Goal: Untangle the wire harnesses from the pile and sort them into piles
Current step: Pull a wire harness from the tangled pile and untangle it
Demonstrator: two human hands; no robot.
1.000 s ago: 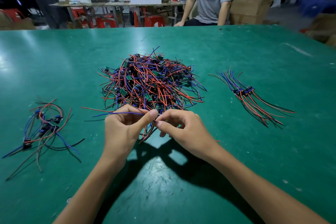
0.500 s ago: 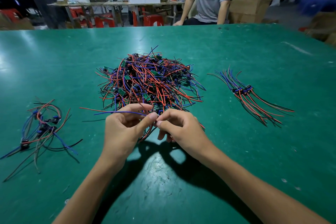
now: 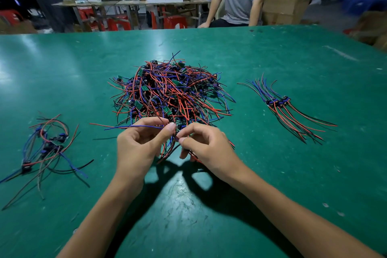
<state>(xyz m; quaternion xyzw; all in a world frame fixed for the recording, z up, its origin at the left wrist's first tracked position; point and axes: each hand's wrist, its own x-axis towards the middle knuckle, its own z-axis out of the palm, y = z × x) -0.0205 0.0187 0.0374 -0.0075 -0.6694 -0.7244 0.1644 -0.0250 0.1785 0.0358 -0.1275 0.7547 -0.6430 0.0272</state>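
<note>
At the near edge of the central pile: both hands raised just above the green table, working one harness free of the tangle.

Left hand: fingers curled, thumb tip pressed toward index finger, pinching the harness where its red and blue leads run out to the left over the table. Grip narrow, almost closed; leads kept level and drawn sideways, probably to hold them clear of neighbouring loops.

Right hand: fingers curled, thumb and index tips closed on wires just beside the left thumb. Several red and dark strands hanging below both hands, down to the table. Whether these belong to the same harness or to a second, caught one: cannot tell. Close spacing of the two pinch points suggests a crossing or knot being picked apart between them.

Sorted material kept well apart from the source pile, one group on each side:
- Right pile: harnesses laid parallel, connectors bunched together, blue leads toward the far side, red and black toward the near side. Orderly layout likely to prevent re-tangling.
- Left pile: looser, wires looped and crossing.

Progress estimate: early; the bulk remains in the central pile.

Next move, as judged: separate the pinched strands by a slow outward pull, then place the freed harness on the matching side. Risk: dragging adjacent harnesses out of the pile along with it.
</note>
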